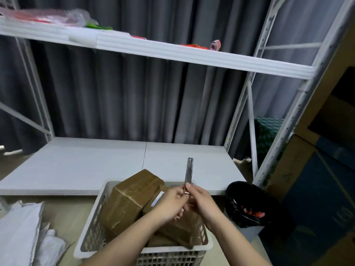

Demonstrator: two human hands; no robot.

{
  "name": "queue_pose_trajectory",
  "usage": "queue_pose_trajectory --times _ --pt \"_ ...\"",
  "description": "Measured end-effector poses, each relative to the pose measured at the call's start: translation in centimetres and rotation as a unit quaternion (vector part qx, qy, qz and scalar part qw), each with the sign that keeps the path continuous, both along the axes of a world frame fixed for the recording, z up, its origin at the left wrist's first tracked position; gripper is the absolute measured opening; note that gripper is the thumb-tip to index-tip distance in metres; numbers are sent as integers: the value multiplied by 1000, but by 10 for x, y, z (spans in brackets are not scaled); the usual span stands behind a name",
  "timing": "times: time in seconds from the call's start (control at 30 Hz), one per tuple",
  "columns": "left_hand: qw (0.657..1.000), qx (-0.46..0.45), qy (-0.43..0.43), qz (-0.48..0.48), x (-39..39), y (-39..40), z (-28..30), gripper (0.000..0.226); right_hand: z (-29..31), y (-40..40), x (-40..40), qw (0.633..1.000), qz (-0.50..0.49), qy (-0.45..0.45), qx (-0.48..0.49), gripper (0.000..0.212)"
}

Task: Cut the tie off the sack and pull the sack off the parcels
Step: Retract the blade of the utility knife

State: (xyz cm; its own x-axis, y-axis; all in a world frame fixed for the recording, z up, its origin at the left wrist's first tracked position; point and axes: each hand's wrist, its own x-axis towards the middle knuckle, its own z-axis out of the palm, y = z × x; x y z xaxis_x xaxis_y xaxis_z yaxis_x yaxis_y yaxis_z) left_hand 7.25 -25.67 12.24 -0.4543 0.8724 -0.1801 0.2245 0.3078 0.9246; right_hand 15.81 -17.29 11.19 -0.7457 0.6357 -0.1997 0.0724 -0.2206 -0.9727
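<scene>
Above white basket (90,235): utility knife (188,175), blade up, pinched between left hand (171,205) and right hand (199,202). In basket: taped brown parcels (130,198), bare. At left on floor: white sack (19,233), crumpled; likely light, limp, slippery; best gripped by bunched fabric.

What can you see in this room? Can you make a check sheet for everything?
Surface: white low shelf board, bare where it shows.
Job's things: brown taped parcels piled in a white plastic basket; white sack lies crumpled on the floor at left.
Clutter: black-lined bin with red scraps inside.
Hands: left hand and right hand both hold a metal utility knife, upright above the basket.
Cables: nothing seen.
Surroundings: grey curtain, white upper shelf with blurred packets, cardboard boxes at right.
</scene>
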Motion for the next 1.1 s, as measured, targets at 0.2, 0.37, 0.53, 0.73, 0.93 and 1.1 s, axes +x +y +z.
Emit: queue_pose_trajectory --times 0.2,0.37,0.53,0.73,0.93,1.1 --pt "954 -26 299 17 -8 77 -29 36 -33 92 -9 990 -74 -104 56 23" --pt "893 -73 425 -129 -22 156 -71 56 -93 173 -19 982 -99 -160 -26 25" --pt "867 -116 447 -185 -43 211 -105 62 -147 232 -35 967 -135 -177 -122 18" --pt "873 -148 421 -197 -62 244 -132 66 -196 261 -55 963 -140 -202 -113 25" --pt "876 -164 408 -196 -77 259 -143 70 -226 270 -71 958 -190 -185 -111 26" --pt "873 -180 408 -197 -83 267 -153 71 -245 278 -81 944 -232 -182 -152 28"
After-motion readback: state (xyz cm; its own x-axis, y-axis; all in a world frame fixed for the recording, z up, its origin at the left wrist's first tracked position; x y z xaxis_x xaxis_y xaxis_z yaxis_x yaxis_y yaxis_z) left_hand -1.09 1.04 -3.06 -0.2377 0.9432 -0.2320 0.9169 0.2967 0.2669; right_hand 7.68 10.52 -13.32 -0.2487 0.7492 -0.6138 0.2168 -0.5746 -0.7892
